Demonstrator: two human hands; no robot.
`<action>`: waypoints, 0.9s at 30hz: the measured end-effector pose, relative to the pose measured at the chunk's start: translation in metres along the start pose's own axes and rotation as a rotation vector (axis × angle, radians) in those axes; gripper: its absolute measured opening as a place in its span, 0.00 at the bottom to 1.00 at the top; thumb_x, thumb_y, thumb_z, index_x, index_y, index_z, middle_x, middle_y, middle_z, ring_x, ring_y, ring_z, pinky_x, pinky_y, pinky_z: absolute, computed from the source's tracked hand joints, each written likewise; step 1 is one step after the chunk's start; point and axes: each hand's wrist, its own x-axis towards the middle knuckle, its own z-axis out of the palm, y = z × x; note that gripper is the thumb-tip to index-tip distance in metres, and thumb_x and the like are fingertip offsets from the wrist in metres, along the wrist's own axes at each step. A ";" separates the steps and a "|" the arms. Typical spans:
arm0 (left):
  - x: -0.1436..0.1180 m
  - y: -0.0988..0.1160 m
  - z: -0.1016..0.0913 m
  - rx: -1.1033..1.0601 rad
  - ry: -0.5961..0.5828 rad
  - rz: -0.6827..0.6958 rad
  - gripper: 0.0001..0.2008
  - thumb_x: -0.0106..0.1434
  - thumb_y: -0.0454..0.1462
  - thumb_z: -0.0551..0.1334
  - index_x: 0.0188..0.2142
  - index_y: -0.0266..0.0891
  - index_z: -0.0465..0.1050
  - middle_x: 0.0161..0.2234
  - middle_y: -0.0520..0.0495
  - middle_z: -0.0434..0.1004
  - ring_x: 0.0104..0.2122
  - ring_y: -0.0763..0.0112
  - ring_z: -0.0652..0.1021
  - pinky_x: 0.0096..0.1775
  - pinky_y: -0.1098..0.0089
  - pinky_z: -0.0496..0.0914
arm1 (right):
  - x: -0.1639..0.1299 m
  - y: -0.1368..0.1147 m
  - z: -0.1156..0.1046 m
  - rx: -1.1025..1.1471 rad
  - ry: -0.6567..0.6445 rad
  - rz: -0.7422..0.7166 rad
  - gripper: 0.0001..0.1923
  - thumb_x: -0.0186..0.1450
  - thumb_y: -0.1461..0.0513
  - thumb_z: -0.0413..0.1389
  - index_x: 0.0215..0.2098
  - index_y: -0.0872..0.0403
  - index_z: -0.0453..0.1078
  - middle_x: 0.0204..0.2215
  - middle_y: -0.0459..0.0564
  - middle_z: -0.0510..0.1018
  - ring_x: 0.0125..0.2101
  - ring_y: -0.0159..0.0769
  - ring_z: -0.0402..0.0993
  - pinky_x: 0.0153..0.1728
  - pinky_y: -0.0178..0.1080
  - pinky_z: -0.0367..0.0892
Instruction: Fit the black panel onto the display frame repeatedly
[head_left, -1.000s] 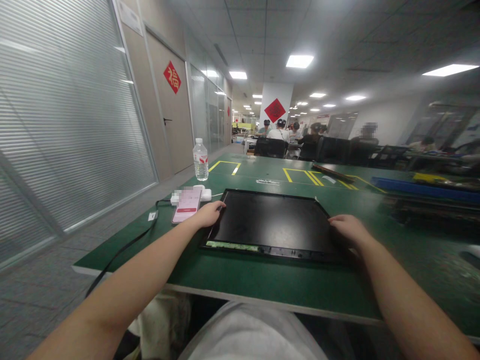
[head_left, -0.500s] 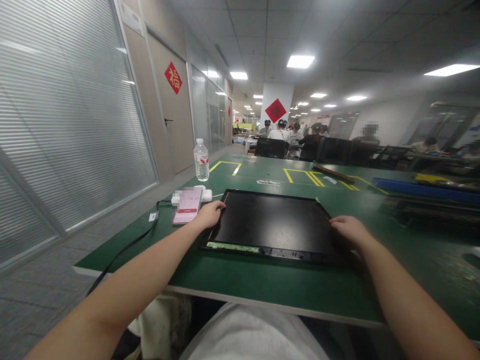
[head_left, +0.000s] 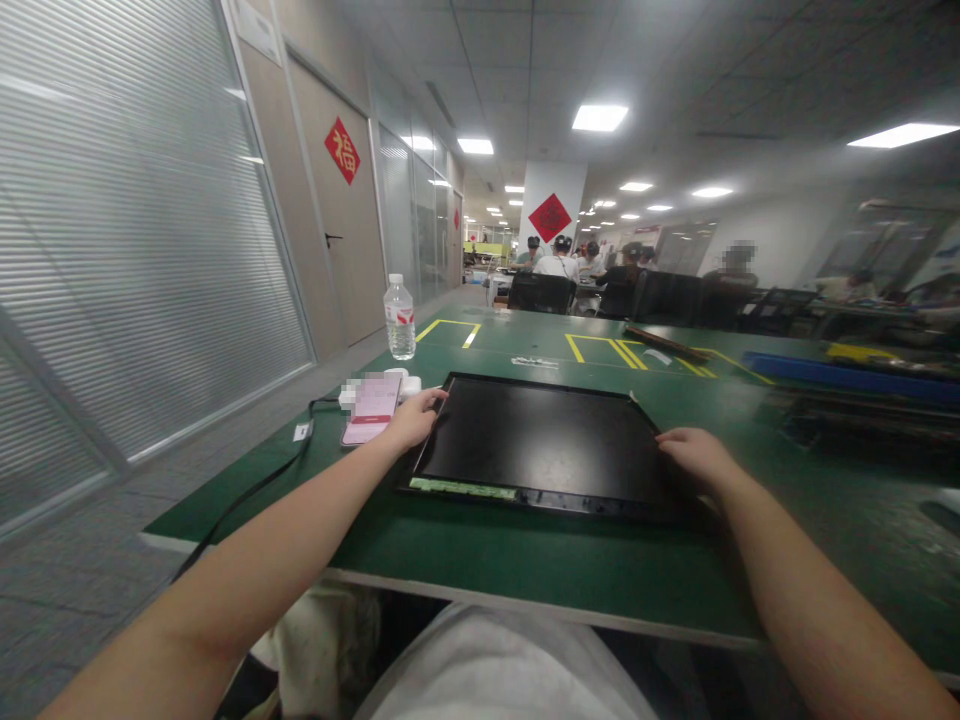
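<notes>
Pinching the right side of the black panel [head_left: 551,435], my right hand [head_left: 697,460] has its grip closed on that edge, while my left hand [head_left: 416,415] touches the opposite side, though I cannot tell whether that grip is closed. From my head view, the panel lies towards the near edge of the desk [head_left: 555,565], a green strip [head_left: 463,489] along its near border. Towards the desk's left edge, a phone [head_left: 375,402] lies beside my left hand; a water bottle [head_left: 401,330] stands nearer the far left corner.
</notes>
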 end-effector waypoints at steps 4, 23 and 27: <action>-0.004 0.013 -0.002 -0.243 0.007 -0.055 0.27 0.57 0.24 0.54 0.56 0.39 0.69 0.46 0.46 0.83 0.43 0.65 0.83 0.40 0.69 0.79 | -0.001 -0.001 -0.001 -0.011 0.012 0.000 0.11 0.56 0.64 0.59 0.35 0.52 0.82 0.41 0.52 0.84 0.43 0.45 0.80 0.42 0.37 0.70; -0.010 0.031 -0.009 -0.545 0.004 -0.351 0.30 0.62 0.28 0.61 0.63 0.39 0.63 0.30 0.48 0.83 0.21 0.68 0.80 0.26 0.69 0.76 | -0.009 -0.011 -0.003 -0.053 -0.026 0.032 0.14 0.60 0.64 0.57 0.41 0.53 0.82 0.43 0.52 0.83 0.45 0.43 0.79 0.44 0.36 0.70; -0.011 0.029 -0.009 -0.597 -0.002 -0.336 0.31 0.61 0.30 0.65 0.63 0.40 0.62 0.30 0.48 0.83 0.23 0.66 0.82 0.25 0.69 0.77 | -0.008 -0.010 -0.003 -0.043 -0.038 0.043 0.15 0.61 0.64 0.57 0.43 0.53 0.82 0.43 0.52 0.83 0.44 0.42 0.79 0.42 0.35 0.70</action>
